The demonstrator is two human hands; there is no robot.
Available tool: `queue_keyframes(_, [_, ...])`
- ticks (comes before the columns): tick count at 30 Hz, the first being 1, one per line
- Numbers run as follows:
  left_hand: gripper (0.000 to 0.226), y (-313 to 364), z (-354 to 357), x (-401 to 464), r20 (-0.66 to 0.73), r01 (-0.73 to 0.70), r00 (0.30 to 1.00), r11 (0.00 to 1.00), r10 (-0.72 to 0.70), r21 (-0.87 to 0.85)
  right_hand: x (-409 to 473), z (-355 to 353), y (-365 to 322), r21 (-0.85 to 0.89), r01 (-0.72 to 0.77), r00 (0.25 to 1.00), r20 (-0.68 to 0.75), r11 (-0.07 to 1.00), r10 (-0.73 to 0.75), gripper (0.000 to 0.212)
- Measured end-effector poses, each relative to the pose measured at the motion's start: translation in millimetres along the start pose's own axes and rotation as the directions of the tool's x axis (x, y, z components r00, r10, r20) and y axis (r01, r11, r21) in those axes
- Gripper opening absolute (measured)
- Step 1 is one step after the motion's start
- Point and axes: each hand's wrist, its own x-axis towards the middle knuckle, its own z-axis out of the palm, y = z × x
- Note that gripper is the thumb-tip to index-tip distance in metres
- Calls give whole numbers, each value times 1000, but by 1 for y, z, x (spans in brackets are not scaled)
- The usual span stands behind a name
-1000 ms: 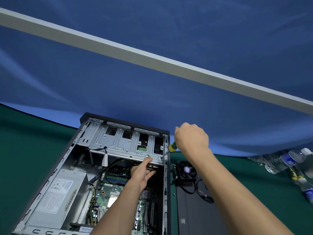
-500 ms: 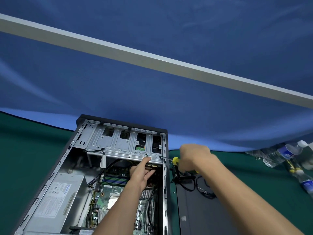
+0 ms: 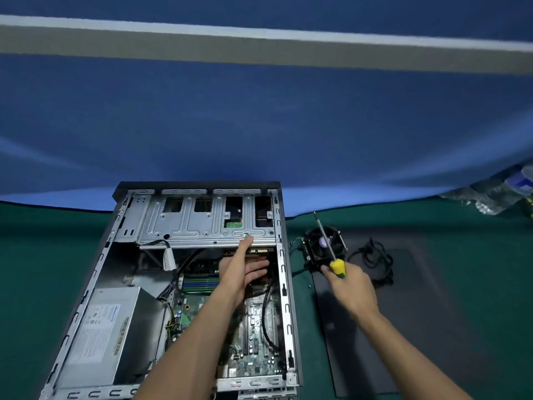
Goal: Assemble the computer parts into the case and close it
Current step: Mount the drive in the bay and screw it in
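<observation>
Since the earlier frames, the right hand [image 3: 350,284] has swung away from the case's right wall and now sits over the dark side panel [image 3: 375,327], its fingers curled round the yellow handle of a screwdriver [image 3: 331,255] whose shaft points up and away across the loose cooling fan [image 3: 324,245]. That fan rests on the far end of the panel, just right of the open computer case [image 3: 284,284], with a tangle of black cable [image 3: 375,258] beside it. Inside the case, the left hand [image 3: 242,269] stays put with its fingers straight and relaxed, the index fingertip touching the front edge of the metal drive cage [image 3: 202,223], above the motherboard [image 3: 256,327]. A grey power supply [image 3: 106,333] fills the case's near left corner. Everything lies on a green table [image 3: 43,269] before a blue cloth backdrop [image 3: 259,125].
</observation>
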Motion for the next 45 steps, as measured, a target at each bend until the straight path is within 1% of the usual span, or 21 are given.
queue_keyframes(2, [58, 0, 0, -1, -5, 0, 1000, 999, 0, 47, 8, 14, 13, 15, -32, 999, 24, 999, 31, 31])
queue_keyframes(6, [49, 1, 5, -3, -44, 18, 999, 997, -15, 81, 20, 38, 33, 21, -87, 995, 48, 996, 86, 27])
queue_keyframes(9, [43, 1, 7, -3, -66, 45, 997, 993, -38, 110, 27, 48, 39, -70, -64, 994, 84, 996, 70, 12])
queue_keyframes(12, [32, 3, 6, -2, -82, 65, 995, 987, -53, 149, 32, 55, 44, -113, -17, 995, 95, 993, 28, 2])
queue_keyframes(14, [32, 3, 7, -3, -104, 63, 993, 985, -47, 158, 34, 59, 46, -129, 6, 995, 101, 992, 7, 3])
queue_keyframes(17, [42, 2, 11, -3, -173, 45, 985, 989, -20, 143, 39, 63, 50, -129, 21, 996, 94, 991, -8, 2])
queue_keyframes(19, [45, 1, 14, -2, -200, 45, 980, 990, -18, 130, 44, 64, 52, -151, 41, 995, 98, 988, -27, 5])
queue_keyframes(24, [51, 3, 16, -4, -234, 76, 972, 984, -37, 160, 54, 68, 52, -191, 111, 984, 158, 975, -81, 8])
queue_keyframes(30, [55, 5, 21, -6, -297, 128, 951, 982, -82, 137, 54, 76, 55, -249, 182, 977, 158, 951, -146, 9])
queue_keyframes(33, [59, 9, 20, -6, -318, 158, 943, 975, -101, 158, 57, 78, 54, -245, 160, 979, 163, 956, -122, 11])
queue_keyframes(36, [62, 21, 20, -8, -293, 258, 938, 938, -185, 233, 58, 76, 54, -184, 74, 988, 150, 980, -46, 13])
queue_keyframes(38, [68, 31, 20, -11, -262, 323, 935, 881, -240, 346, 57, 72, 52, -58, 1, 987, 158, 998, 8, 20])
queue_keyframes(39, [73, 35, 20, -13, -264, 335, 935, 828, -235, 450, 57, 71, 50, 15, -25, 986, 166, 1000, 22, 23])
queue_keyframes(40, [77, 38, 21, -16, -270, 316, 945, 741, -187, 593, 56, 68, 47, 89, -42, 984, 177, 995, 26, 25])
queue_keyframes(41, [78, 40, 22, -19, -263, 266, 960, 615, -98, 743, 56, 65, 42, 164, -54, 982, 188, 985, 23, 24])
queue_keyframes(42, [76, 44, 25, -22, -234, 203, 972, 463, 10, 863, 55, 62, 36, 243, -66, 980, 200, 968, 17, 22])
queue_keyframes(43, [73, 49, 28, -25, -195, 151, 974, 312, 115, 938, 54, 57, 29, 324, -80, 976, 216, 943, 9, 19])
queue_keyframes(44, [69, 55, 32, -27, -158, 118, 964, 189, 213, 975, 52, 53, 20, 405, -96, 972, 237, 909, -3, 17])
queue_keyframes(45, [63, 61, 37, -28, -114, 87, 947, 101, 300, 991, 51, 48, 10, 485, -113, 966, 257, 867, -18, 15])
